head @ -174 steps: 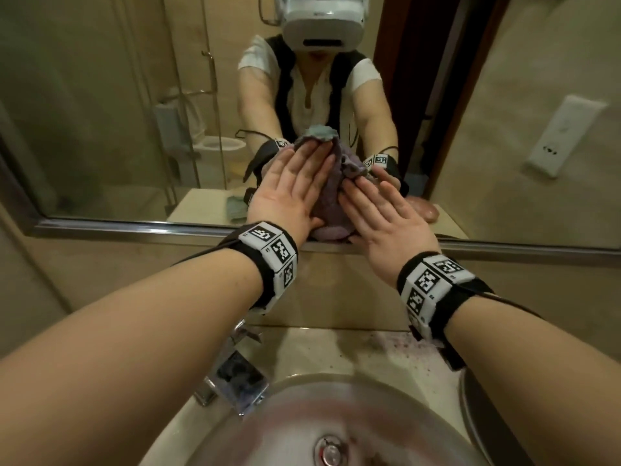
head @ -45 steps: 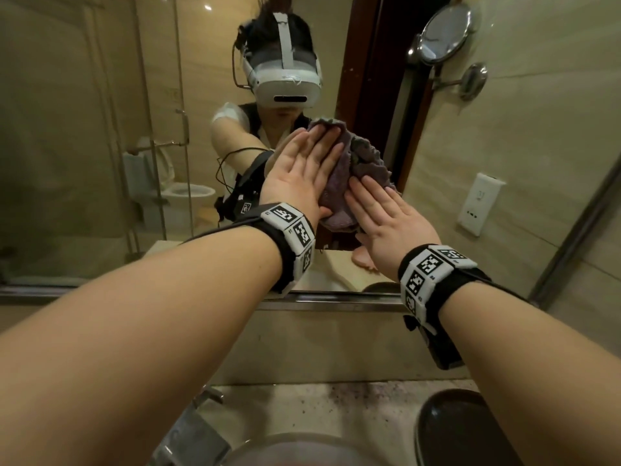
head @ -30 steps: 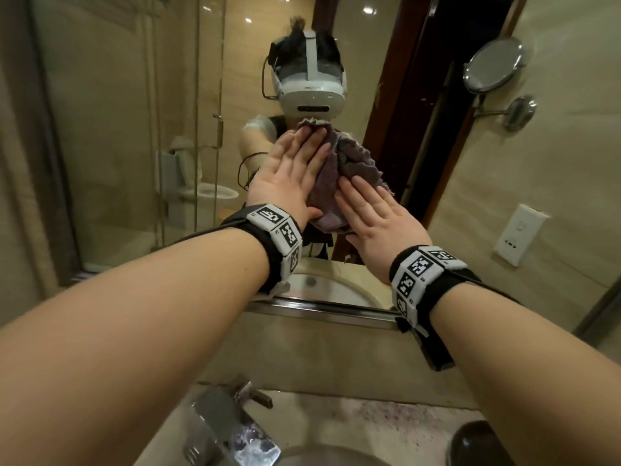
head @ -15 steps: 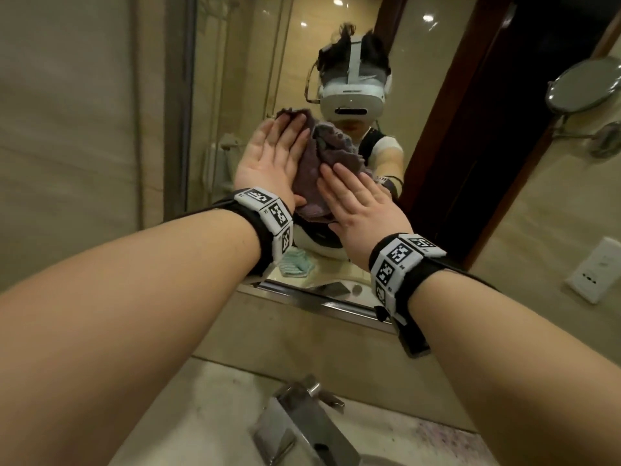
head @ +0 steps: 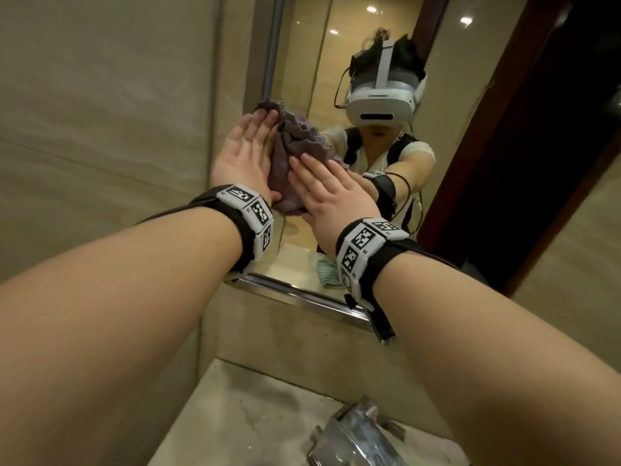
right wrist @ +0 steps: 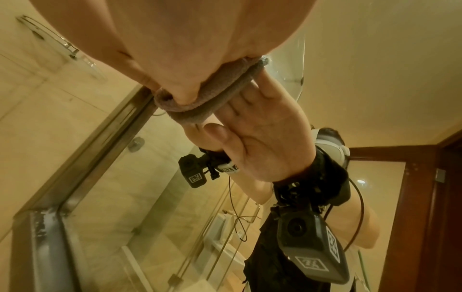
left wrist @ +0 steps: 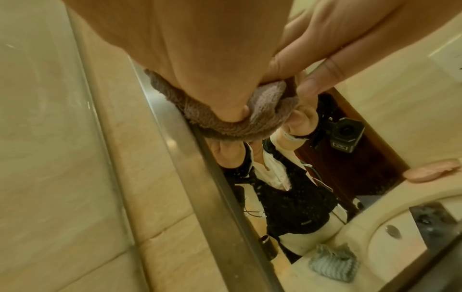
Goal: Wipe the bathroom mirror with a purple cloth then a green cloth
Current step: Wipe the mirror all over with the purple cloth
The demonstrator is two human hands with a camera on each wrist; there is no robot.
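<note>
A crumpled purple cloth [head: 291,148] lies flat against the bathroom mirror [head: 336,58], close to its left frame. My left hand [head: 247,153] presses the cloth's left side with straight fingers. My right hand [head: 331,193] presses its lower right side, also flat. The wrist views show the purple cloth [left wrist: 225,122] [right wrist: 215,98] squeezed between palm and glass. The green cloth [head: 327,272] shows only as a reflection, lying on the counter by the basin; its reflection [left wrist: 332,264] also shows in the left wrist view.
A tiled wall [head: 100,129] meets the mirror's left frame [head: 273,45]. A metal strip [head: 302,294] runs along the mirror's bottom edge. Below are the stone counter [head: 252,415] and a chrome faucet [head: 353,438]. A dark wooden door reflects at right.
Both hands have slid the purple cloth leftward across the glass, from the right-hand part to the mirror's left edge. The hands stay flat on it.
</note>
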